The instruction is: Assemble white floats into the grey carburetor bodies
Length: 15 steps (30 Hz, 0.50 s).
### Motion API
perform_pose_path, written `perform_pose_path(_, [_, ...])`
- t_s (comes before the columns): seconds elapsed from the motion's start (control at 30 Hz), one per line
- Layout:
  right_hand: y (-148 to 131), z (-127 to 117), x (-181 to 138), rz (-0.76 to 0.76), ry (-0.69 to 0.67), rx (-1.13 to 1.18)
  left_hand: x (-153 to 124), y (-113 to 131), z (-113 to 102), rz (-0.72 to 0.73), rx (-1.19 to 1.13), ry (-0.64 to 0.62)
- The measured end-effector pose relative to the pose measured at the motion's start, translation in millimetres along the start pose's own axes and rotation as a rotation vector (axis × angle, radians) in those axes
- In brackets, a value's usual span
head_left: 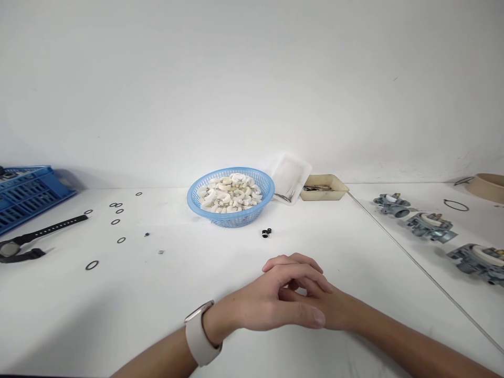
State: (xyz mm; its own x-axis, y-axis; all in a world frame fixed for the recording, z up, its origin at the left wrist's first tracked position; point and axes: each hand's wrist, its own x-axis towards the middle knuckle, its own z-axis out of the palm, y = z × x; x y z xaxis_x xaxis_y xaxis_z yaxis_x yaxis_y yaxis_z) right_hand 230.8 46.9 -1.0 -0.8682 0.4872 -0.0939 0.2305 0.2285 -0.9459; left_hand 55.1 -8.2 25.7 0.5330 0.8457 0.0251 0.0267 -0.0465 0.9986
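Note:
My left hand (pixel 271 299), with a pale-strapped watch (pixel 202 333) on its wrist, lies across the back of my right hand (pixel 317 302). The left fingers are stretched out and thumb and index stand apart, so this hand is open. Much of my right hand is covered; the fingers that show past the left one look loosely extended, with nothing seen in them. Both rest low over the white table. Just beyond them sit small black-and-metal parts (pixel 265 233). Farther back stands a blue basket (pixel 232 218) heaped with white curved pieces (pixel 230 194).
Dark rings (pixel 92 265), a black-strapped watch (pixel 11 249) and a blue crate (pixel 31 197) are at left. Behind are a tilted clear tray (pixel 291 176) and a yellowish box (pixel 326 194). At right, metal carburetors (pixel 429 226), a thin rod (pixel 413 260) and a tape roll (pixel 486 186).

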Motion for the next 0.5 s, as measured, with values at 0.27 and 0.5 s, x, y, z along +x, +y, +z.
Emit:
perform_pose_path(0.27, [-3.5,0.4,0.0,0.006,-0.002,0.034,0.0,1.3,1.0,-0.033,-0.021,0.009])
perform_pose_path(0.5, [1.0,-0.1,-0.6,-0.03,0.007,0.035,-0.3,5.4,1.6,0.03,0.002,0.014])
